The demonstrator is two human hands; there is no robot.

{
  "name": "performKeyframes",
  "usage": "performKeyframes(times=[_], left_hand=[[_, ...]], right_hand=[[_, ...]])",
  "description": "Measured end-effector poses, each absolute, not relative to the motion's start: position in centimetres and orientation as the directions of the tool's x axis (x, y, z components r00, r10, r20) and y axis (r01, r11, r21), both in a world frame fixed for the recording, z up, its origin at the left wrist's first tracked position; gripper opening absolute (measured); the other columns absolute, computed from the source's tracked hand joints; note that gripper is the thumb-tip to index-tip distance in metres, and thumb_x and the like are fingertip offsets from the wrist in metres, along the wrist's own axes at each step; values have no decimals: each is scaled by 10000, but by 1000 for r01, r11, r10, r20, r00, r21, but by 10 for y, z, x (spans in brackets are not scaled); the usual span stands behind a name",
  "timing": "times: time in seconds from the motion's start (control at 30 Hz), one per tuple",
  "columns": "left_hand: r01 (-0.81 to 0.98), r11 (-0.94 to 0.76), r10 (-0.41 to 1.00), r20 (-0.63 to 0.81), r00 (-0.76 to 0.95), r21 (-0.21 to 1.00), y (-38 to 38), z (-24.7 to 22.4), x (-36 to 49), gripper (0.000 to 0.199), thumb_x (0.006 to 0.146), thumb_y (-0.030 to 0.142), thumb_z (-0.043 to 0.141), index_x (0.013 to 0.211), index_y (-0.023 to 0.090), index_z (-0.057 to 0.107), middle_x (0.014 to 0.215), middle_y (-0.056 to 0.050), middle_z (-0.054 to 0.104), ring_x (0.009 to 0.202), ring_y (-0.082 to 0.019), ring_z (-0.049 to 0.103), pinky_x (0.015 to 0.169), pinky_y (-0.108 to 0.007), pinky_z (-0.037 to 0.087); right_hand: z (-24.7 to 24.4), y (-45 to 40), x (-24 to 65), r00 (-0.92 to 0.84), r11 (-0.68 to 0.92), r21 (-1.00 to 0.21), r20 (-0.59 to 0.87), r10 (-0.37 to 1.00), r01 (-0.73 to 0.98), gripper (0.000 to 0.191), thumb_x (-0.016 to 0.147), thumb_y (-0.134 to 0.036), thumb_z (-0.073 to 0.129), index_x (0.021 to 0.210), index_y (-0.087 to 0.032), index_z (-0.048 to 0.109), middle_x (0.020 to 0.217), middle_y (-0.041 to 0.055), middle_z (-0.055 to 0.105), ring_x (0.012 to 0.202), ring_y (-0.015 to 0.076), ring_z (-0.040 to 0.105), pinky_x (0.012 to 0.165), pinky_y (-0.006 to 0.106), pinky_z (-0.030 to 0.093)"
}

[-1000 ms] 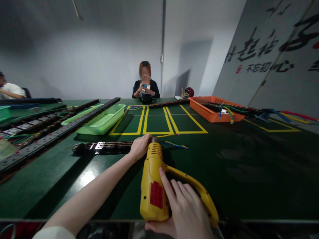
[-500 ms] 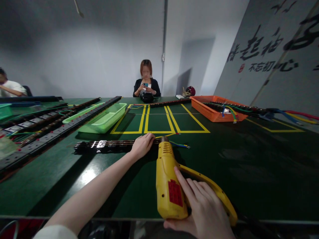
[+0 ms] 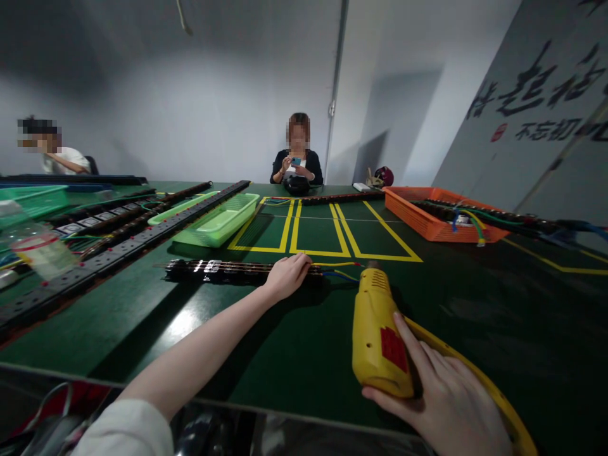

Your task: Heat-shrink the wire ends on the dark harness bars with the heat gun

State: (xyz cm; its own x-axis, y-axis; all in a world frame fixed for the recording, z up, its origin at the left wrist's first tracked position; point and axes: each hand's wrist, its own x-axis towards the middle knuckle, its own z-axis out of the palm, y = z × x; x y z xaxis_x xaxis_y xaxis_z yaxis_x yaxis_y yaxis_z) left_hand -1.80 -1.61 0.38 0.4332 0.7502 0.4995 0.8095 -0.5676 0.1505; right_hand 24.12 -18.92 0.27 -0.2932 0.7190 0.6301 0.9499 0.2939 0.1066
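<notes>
My right hand is wrapped round a yellow heat gun with a red label. Its metal nozzle points away from me, close to the tips of some thin wires in yellow, blue and green. With closed fingers, my left hand grips the right end of a dark, shiny strip assembly lying crosswise on the green table. Thin wires run along the top of that strip and come out past my fingers on the right. What exactly the left fingertips pinch is partly hidden.
Light green trays and a long socket strip lie left, near a clear bottle. An orange basket holding wired strips stands right. Across the table sits a person with a phone; another person sits far left.
The heat gun has moved right in my right hand, its nozzle shifting from beside my left hand to near the wire tips. My left hand stays on the strip. The view has turned left.
</notes>
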Motion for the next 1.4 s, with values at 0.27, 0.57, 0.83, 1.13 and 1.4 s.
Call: performKeyframes(times=[0.27,0.57,0.83,1.13,1.4], left_hand=[[810,-573,733,521,437,126,-16,3,-17,225,953,285,292,1028,221,495,1018,-17,620,851,-159,607,743,-289,454],[806,-575,749,488,448,142,-15,2,-18,253,926,228,319,1101,219,502,1073,-38,603,912,-172,611,784,-292,478],[796,-584,738,513,438,161,-15,0,-20,381,879,133,328,1241,211,420,1194,-60,533,992,-175,586,830,-286,481],[766,-640,593,670,448,54,-18,3,-17,355,854,101,356,1189,161,458,1190,-84,543,1107,-205,491,973,-372,361],[721,-678,494,816,301,144,-21,6,-18,234,892,140,338,1075,171,480,1136,-82,566,1089,-175,493,993,-374,322]], right_hand=[[4,-190,229,-304,301,112,618,725,947,1003,719,-778,421,1429,-91,247,1039,127,646,819,210,601,759,351,418],[-1,-202,194,-377,428,65,605,702,902,1097,635,-827,452,1432,-101,248,951,87,645,820,224,584,783,369,413],[14,-206,198,-550,562,184,583,598,806,1217,617,-842,441,1456,-35,85,892,73,678,730,206,638,676,332,482],[23,-202,218,-608,709,-59,467,642,702,957,710,-797,391,1425,-172,265,1074,59,661,896,193,653,746,294,535],[84,-125,208,-606,633,-3,285,742,774,411,944,-359,326,1275,-187,498,1178,87,599,1086,203,542,922,399,464]])
